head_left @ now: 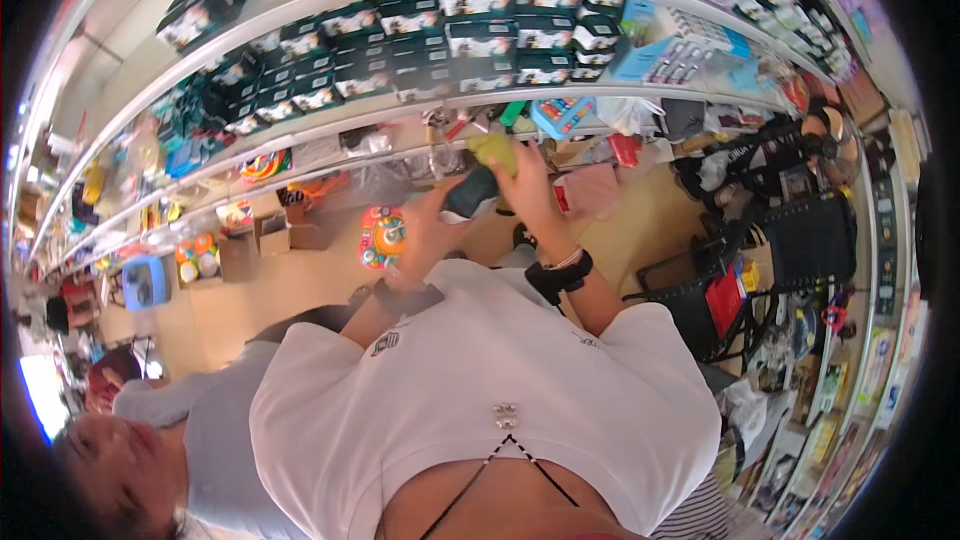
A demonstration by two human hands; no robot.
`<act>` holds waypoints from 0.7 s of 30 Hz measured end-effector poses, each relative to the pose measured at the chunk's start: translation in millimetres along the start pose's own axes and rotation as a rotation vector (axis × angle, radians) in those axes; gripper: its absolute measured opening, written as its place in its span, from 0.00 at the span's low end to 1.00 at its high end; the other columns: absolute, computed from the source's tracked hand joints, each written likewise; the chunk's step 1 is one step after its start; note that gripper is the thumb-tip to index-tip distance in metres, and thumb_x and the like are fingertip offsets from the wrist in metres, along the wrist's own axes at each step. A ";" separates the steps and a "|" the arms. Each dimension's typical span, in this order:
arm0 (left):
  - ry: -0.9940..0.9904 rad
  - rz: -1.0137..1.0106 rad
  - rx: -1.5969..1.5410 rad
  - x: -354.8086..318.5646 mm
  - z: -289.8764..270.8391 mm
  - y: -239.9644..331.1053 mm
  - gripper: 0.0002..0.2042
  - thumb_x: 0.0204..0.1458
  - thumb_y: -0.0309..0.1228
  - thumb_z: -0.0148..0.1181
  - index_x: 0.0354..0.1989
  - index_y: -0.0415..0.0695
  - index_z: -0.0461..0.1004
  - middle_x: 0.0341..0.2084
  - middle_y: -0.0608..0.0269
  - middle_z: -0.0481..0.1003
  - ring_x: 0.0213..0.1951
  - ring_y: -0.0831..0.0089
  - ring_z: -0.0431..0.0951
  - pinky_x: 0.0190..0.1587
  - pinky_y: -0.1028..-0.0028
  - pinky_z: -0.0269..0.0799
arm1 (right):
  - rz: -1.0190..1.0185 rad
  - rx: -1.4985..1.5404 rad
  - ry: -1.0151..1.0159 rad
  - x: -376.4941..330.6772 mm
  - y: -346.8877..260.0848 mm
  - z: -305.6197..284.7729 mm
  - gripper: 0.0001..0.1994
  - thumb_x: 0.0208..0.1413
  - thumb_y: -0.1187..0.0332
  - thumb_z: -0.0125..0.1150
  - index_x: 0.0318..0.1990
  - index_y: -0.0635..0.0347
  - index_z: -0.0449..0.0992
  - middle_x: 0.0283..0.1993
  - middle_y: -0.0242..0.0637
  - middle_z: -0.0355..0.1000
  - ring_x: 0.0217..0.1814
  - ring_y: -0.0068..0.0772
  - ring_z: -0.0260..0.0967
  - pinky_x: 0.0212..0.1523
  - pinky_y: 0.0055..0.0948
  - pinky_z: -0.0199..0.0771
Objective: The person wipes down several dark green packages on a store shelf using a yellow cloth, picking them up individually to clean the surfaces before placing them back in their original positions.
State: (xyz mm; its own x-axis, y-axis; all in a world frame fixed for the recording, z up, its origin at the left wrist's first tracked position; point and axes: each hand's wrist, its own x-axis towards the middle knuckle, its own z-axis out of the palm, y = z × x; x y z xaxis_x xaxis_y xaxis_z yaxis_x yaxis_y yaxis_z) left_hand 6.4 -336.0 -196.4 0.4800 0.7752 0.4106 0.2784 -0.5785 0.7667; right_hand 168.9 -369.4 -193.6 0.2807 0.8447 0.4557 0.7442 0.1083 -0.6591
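In front of the shelves, my left hand point(428, 230) grips a small dark green box point(470, 194) with a pale lower end. It looks like the boxes stacked on the shelf. My right hand point(527, 183) is closed on a yellow-green cloth point(493, 152), right at the far end of that box. Cloth and box seem to touch, though blur makes the contact uncertain. Rows of similar dark green boxes point(480, 40) with white panels fill the shelf just beyond my hands.
Beyond the cloth, a blue case point(563, 118) sits on a lower shelf. A red toy point(382, 237) is left of my left hand. Folding chairs point(700, 300) stand at right, with a pink box point(592, 190) nearer the shelf. Another person in grey point(235, 410) is close on my left.
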 end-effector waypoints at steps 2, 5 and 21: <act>0.000 -0.029 -0.038 -2.1 0.5 -5.8 0.23 0.25 0.25 0.64 0.38 0.44 0.69 0.28 0.52 0.72 0.31 0.59 0.73 0.33 0.71 0.68 | 0.122 0.023 -0.034 -5.1 1.8 10.5 0.13 0.45 0.68 0.52 0.38 0.63 0.66 0.34 0.47 0.66 0.38 0.46 0.63 0.45 0.43 0.57; 0.017 -0.005 -0.003 -4.4 0.3 -18.7 0.25 0.24 0.25 0.64 0.39 0.45 0.69 0.28 0.50 0.72 0.31 0.56 0.73 0.32 0.68 0.68 | 0.038 0.043 -0.024 -17.7 -12.1 21.2 0.19 0.45 0.67 0.53 0.46 0.63 0.62 0.40 0.53 0.63 0.43 0.50 0.60 0.43 0.39 0.60; 0.089 -0.224 0.007 -16.8 -34.5 -46.3 0.20 0.32 0.32 0.63 0.39 0.43 0.69 0.25 0.50 0.73 0.29 0.62 0.75 0.30 0.71 0.70 | -0.132 -0.081 0.187 214.8 -4.2 -204.5 0.31 0.48 0.66 0.51 0.59 0.52 0.44 0.58 0.47 0.50 0.61 0.42 0.46 0.59 0.30 0.44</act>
State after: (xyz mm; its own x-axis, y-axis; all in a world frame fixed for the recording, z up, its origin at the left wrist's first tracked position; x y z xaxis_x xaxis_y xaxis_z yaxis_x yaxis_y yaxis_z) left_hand -43.2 -313.5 -221.8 0.3304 0.9035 0.2731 0.3753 -0.3912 0.8403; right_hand 350.0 -295.6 29.4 0.2792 0.7135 0.6426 0.8259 0.1629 -0.5398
